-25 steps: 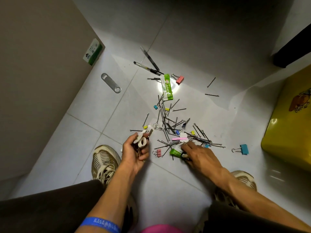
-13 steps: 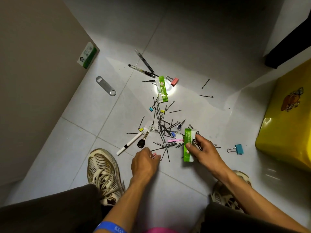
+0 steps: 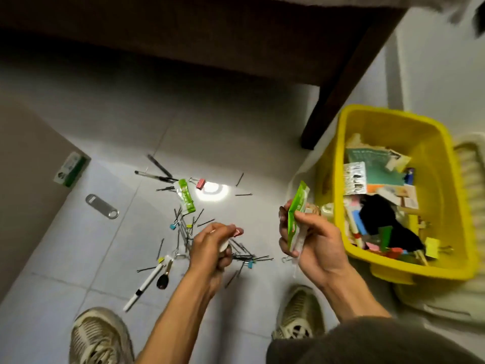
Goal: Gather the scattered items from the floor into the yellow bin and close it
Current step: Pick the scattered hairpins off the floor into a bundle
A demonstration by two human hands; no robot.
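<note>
Head view: both hands raised over the scattered floor items, yellow bin (image 3: pixel 346 153) open at right.
Right hand (image 3: pixel 312 240) grips a green packet (image 3: pixel 295 219) just left of the bin; left hand (image 3: pixel 212 245) curls round a pink clip (image 3: pixel 238 231) and something white, above the hairpins (image 3: pixel 244 257).

left hand (image 3: pixel 212 245) curled and gripping, right hand (image 3: pixel 309 237) raised, pinching

My left hand (image 3: pixel 212 245) hides most of whatever small white and pink things it grips. My right hand (image 3: pixel 312 240) covers the green packet's (image 3: pixel 296 208) lower end. Motion blurs the yellow bin's (image 3: pixel 341 143) contents.
</note>
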